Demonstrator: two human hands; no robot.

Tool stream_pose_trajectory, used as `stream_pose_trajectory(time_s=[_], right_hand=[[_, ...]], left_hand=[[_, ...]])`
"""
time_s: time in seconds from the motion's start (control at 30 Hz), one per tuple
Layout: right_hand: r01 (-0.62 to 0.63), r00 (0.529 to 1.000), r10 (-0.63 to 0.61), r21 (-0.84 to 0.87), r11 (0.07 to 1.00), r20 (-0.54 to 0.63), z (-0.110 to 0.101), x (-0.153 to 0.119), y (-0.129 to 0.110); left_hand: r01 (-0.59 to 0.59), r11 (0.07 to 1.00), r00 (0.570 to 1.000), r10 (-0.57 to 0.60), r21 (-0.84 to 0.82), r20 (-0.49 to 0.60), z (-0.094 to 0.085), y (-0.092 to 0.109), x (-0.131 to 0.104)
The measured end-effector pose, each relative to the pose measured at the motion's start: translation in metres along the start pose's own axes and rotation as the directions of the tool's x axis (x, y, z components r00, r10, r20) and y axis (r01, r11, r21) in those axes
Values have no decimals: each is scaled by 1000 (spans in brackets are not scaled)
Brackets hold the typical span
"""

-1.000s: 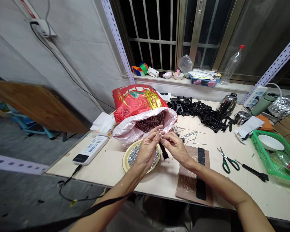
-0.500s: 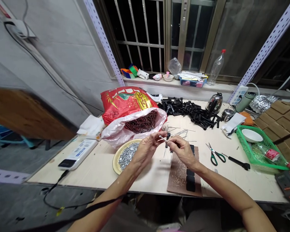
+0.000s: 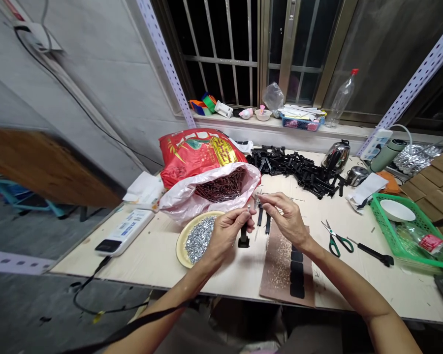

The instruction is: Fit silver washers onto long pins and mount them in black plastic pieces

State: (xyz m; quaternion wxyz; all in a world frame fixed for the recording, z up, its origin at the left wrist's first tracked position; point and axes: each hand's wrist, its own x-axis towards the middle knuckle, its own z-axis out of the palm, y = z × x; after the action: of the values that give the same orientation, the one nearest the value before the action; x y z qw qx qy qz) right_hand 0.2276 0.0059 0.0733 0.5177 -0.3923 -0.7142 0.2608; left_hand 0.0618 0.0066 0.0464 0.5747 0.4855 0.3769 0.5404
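Note:
My left hand (image 3: 231, 228) is closed on a black plastic part (image 3: 243, 240), whose wide foot points down below the fingers. A small bright metal tip shows above the fingertips. To the right of it, my right hand (image 3: 286, 216) is raised with its fingers stretched out and the thumb apart; nothing shows in it. Behind and below the right fingers lie thin metal rods and more black parts (image 3: 260, 215). A yellow dish (image 3: 180, 253) of small silvery metal pieces stands by my left wrist. Under my right wrist is a brown board (image 3: 276, 275) with black pads along it.
A red bag (image 3: 184, 152) with brownish pins in its open mouth lies at the back, beside a heap of black parts (image 3: 299, 172). Scissors (image 3: 335, 240), a black-handled tool (image 3: 372, 253) and a green basket (image 3: 387, 241) are on the right. A white power bank-like device (image 3: 127, 231) lies left.
My hands were together at a thin metal piece; now they have moved apart. The right hand has opened, and the left has turned, showing the black part hanging below it. The view has shifted slightly.

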Motion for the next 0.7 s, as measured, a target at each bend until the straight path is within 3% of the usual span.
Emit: stream_pose_trajectory(time_s=[0.3,0.53,0.7], right_hand=[[-2,990,-10,77,997,143,3,10,4],[87,980,-75,-57,995,187,-3,15,3],[135,973,-121,-61,989,196,-3,15,2]], left_hand=[[65,997,994,-69,51,84,1,8,0],[84,988,984,-103,128,148,-3,10,2],[98,988,980,-117,119,161,-3,11,1]])
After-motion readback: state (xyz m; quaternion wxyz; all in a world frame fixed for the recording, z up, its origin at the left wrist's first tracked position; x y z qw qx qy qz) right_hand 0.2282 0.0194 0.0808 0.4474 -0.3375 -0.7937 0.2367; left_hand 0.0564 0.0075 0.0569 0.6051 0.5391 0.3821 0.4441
